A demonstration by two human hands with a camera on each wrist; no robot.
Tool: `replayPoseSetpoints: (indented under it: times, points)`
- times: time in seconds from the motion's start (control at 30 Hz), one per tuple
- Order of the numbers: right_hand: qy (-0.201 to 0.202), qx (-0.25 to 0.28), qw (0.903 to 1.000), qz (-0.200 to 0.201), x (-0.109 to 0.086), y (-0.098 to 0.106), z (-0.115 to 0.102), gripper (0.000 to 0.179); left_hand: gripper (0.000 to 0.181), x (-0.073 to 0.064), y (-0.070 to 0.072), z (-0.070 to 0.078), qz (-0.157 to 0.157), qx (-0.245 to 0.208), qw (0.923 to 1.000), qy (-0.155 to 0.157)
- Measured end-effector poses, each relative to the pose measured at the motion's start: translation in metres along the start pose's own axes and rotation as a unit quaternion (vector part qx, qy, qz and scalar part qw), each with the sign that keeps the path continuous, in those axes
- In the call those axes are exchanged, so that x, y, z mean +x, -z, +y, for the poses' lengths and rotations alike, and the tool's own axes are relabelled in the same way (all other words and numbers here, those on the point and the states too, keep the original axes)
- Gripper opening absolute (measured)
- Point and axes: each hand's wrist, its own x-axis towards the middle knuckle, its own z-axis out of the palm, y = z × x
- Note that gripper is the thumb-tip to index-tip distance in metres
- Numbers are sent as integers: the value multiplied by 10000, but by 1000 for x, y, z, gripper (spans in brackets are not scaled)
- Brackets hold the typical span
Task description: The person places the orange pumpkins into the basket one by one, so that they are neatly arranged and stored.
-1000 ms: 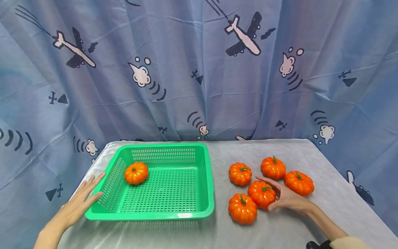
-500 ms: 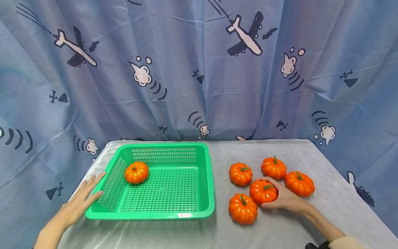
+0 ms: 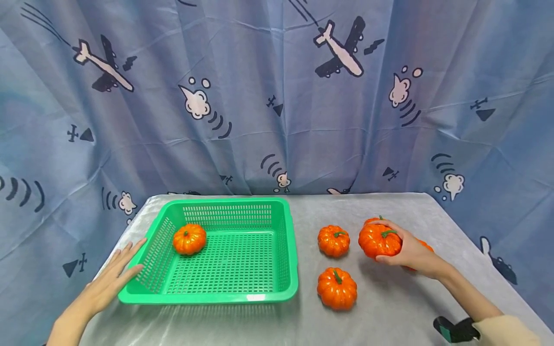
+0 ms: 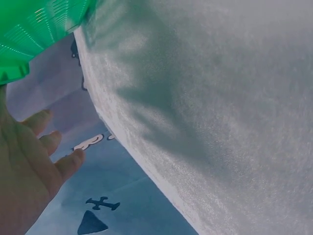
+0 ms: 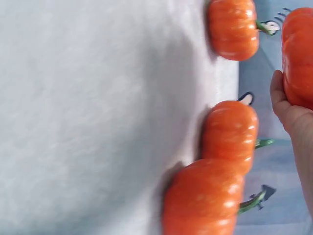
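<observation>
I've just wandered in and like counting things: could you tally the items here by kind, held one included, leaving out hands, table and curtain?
Basket: 1
Pumpkins: 6 (1 in the basket, 1 in the right hand, 4 on the table, two of them partly hidden)
Total: 7

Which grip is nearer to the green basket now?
Left. The left grip is at the left side of the green basket; the right grip is well off to its right, holding a pumpkin.
</observation>
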Motion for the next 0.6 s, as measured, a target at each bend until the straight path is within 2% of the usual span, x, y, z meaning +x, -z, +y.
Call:
replayPoseSetpoints:
  times: [0.13,0.23,0.47,0.6]
  points:
    - [182,259,9995,38,5,1,-12,67,61,0,0,1,-8,-4,10000,12]
    - [65,461,9989,98,10,0,-22,67,62,0,0,1,-29,30,10000,61]
    - [-507,743,9954,317,27,-7,-45,77,61,-1,1,3,-9,30,10000,38]
    - [-411,810,9956,223,44,-15,-56,75,61,-1,1,4,-14,32,10000,31]
